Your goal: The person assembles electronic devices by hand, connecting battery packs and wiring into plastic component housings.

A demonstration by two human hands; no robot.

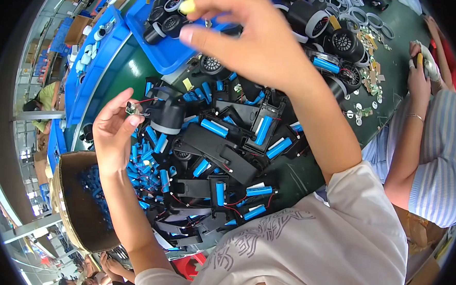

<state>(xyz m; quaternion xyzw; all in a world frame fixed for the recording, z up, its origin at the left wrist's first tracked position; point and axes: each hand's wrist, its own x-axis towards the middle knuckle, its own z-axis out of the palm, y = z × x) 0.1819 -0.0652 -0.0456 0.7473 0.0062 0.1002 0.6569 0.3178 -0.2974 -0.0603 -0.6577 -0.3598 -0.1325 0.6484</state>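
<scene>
My left hand [114, 136] pinches a small green circuit board [133, 108] between thumb and fingertips. Red wire runs from the board to a black cylindrical housing [168, 113] with a grey rim, right beside that hand. Farther up, my right hand [249, 38] is raised over the table, slightly blurred, its thumb and index finger apart and nothing visible between them. A yellow finger cot [187, 6] covers one of its fingertips. Below both hands lies a heap of black plastic casings [219, 152] mixed with blue battery cells [214, 127], some with red wires.
A blue tray [166, 62] of black round parts stands at the far side. A cardboard box [83, 207] with blue pieces sits at the left. More round housings [344, 40], grey rings [358, 15] and loose circuit boards [363, 111] lie right, near a co-worker's hands [418, 75].
</scene>
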